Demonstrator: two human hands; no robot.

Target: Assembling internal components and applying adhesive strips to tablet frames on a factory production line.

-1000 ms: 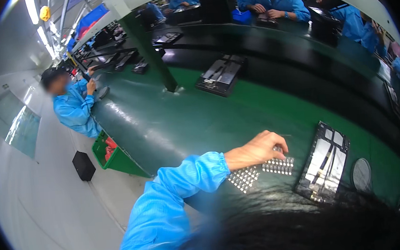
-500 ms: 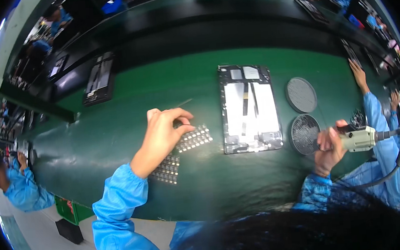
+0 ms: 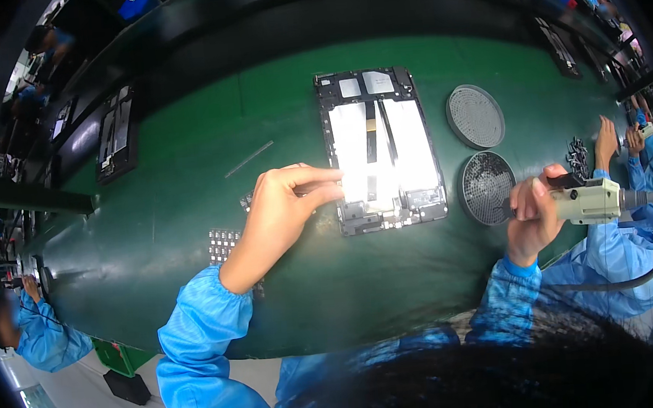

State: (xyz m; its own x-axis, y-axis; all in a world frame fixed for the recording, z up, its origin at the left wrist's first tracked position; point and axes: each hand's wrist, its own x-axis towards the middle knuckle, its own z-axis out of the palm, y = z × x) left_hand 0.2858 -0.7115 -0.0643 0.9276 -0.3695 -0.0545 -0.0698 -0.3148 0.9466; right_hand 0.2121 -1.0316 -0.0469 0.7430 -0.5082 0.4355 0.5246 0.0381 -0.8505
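An opened tablet [image 3: 384,153] with a black frame and bright silver inner faces lies on the green work surface before me. My left hand [image 3: 277,208] is at its left edge, thumb and forefinger closed in a pinch; anything between the fingertips is too small to make out. In my right hand [image 3: 534,214] is a pale electric screwdriver [image 3: 596,202] with a black lever and a cable, held sideways. Its tip points toward the lower of two round grey perforated trays, the near tray [image 3: 488,189] and the far tray [image 3: 475,117]. Sheets of small metallic parts [image 3: 224,244] lie partly behind my left forearm.
A thin clear strip [image 3: 249,159] lies left of the tablet. Another opened device [image 3: 116,136] rests at the far left. Small black parts [image 3: 577,156] are piled at the right, near a co-worker's hand [image 3: 606,140]. A dark raised ledge [image 3: 252,33] runs along the back.
My left hand has left the sheet of small parts and moved right to the tablet's edge. My right hand still holds the screwdriver. The whole view has shifted slightly.
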